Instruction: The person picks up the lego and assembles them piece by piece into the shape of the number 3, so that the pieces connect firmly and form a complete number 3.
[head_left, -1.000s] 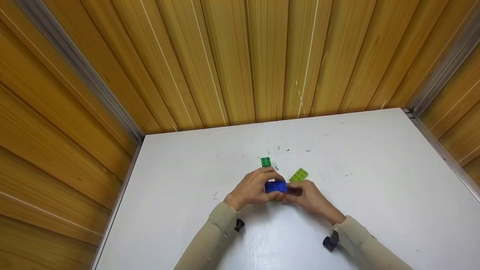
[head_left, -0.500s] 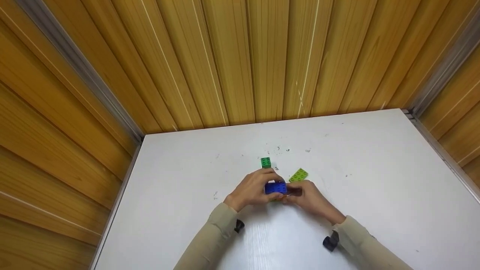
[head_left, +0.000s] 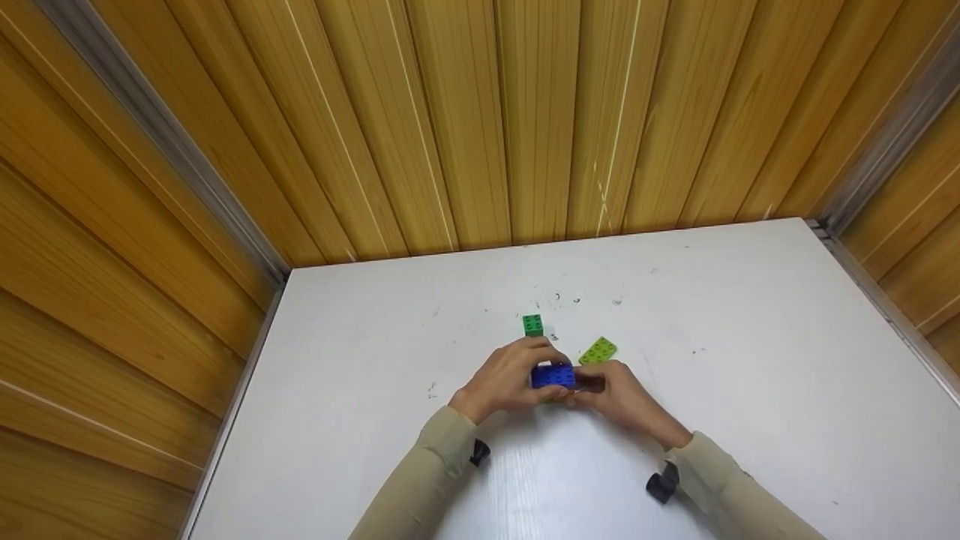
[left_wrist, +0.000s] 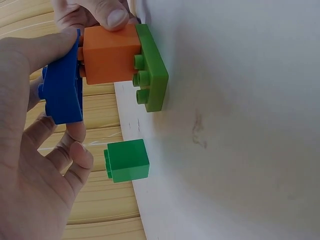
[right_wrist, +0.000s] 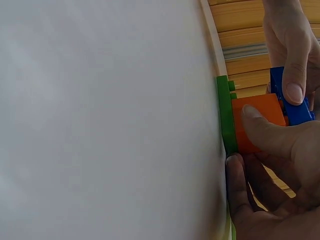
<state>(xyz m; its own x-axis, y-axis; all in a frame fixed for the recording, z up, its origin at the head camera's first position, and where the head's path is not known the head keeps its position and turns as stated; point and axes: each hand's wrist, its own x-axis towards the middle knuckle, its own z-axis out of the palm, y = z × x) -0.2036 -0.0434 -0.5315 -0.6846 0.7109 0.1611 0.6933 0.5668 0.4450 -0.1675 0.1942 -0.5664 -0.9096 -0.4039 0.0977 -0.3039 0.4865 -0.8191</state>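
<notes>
A blue building brick point(left_wrist: 66, 92) with studs is pinched between the thumb and fingers of my left hand point(head_left: 510, 377). It sits at the studs of an orange brick point(left_wrist: 111, 54), slightly tilted in the left wrist view; whether it is pressed fully on I cannot tell. The orange brick stands on a flat green plate brick point(left_wrist: 154, 75) lying on the table, with some studs of that plate bare. My right hand point(head_left: 626, 399) grips the orange brick, thumb on its near side, fingers point(right_wrist: 240, 185) low by the plate. In the head view the hands mostly hide the orange brick.
Behind my left hand stands a small green brick point(head_left: 532, 324). A lime plate brick point(head_left: 598, 350) lies beyond my right hand. The white table point(head_left: 375, 322) meets wood-patterned walls point(head_left: 465, 127) at the back and sides.
The blue brick has shifted very slightly down onto the orange brick, of which less shows in the head view. Both hands otherwise keep their place.
</notes>
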